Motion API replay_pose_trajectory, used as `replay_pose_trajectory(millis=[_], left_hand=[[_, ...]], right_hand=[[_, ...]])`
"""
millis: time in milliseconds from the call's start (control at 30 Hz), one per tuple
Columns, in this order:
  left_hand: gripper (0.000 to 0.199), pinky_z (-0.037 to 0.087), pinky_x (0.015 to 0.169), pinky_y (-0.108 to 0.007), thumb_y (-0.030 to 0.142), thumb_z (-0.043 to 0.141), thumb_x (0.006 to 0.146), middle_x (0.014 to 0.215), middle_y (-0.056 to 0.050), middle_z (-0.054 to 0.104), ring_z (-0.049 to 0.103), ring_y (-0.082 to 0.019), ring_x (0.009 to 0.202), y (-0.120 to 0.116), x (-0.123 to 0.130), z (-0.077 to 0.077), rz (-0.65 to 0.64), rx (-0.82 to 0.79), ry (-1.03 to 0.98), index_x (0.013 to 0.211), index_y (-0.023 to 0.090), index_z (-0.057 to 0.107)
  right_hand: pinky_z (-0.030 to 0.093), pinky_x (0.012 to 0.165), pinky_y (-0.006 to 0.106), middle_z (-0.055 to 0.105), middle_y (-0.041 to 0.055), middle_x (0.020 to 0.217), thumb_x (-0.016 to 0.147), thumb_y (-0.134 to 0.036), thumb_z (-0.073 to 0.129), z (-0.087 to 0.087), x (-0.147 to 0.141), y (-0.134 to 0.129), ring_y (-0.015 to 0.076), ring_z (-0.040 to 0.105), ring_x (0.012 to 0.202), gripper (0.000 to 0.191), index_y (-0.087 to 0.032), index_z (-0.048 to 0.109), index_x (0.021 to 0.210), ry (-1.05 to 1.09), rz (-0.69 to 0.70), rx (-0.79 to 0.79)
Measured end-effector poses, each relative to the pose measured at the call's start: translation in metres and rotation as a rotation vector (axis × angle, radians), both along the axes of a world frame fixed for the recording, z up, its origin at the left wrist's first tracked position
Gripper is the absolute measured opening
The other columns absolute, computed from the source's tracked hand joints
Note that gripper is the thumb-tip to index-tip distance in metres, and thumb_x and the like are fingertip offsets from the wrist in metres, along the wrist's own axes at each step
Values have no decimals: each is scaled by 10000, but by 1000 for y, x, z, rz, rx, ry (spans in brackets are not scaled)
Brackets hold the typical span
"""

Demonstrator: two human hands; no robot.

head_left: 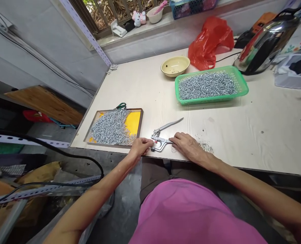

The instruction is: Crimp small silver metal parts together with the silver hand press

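Observation:
A pair of metal hand-press pliers (pixel 162 145) lies at the table's front edge, its upper handle raised and its C-shaped jaw toward the left. The fingers of my right hand (pixel 187 145) are closed around the end of the lower handle. With fingertips pinched together, my left hand (pixel 141 146) is at the jaw, by a small red part. Whatever those fingertips hold is too small to make out. Left of the pliers, a shallow brown-rimmed tray (pixel 141 121) with a yellow bottom holds a heap of small silvery metal pieces (pixel 109 128).
Behind the tray lie green-handled scissors (pixel 121 105). Farther back are a green basket (pixel 206 101) of similar metal pieces, a cream bowl (pixel 175 67), a red plastic bag (pixel 208 42) and a kettle (pixel 269 42). Small debris (pixel 206 147) lies by my right wrist.

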State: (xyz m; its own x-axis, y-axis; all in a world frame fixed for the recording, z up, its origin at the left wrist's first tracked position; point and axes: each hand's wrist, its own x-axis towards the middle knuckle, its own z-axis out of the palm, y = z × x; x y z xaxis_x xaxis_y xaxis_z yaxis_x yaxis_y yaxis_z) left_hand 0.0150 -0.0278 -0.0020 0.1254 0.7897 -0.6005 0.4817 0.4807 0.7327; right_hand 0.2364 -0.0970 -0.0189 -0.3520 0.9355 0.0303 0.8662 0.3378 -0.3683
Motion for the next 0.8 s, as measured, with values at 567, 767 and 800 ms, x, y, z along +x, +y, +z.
replay_pose_trajectory(millis=[567,767,800], left_hand=[[263,158,386,-211,364,720,695,362,75,360,258,-48,343,6,4,8,-311,-98,206,620,130,625],[289,163,384,-211,384,723,671,390,73,373,265,-49,360,-10,5,7,-287,-84,211,592,140,591],[282,161,381,-212,379,710,685,388,75,367,263,-50,354,-12,5,7,-270,-80,212,593,145,582]], right_hand=[[335,705,300,592,79,965,943,-243,500,-4,3,1,187,511,848,209,-186,659,1067,7,19,21],[310,690,313,608,81,911,954,-202,456,-6,1,-4,203,490,840,225,-180,668,1026,-41,14,106],[305,689,318,610,83,907,953,-192,451,-7,0,-5,204,487,834,228,-178,670,1014,-56,9,116]])
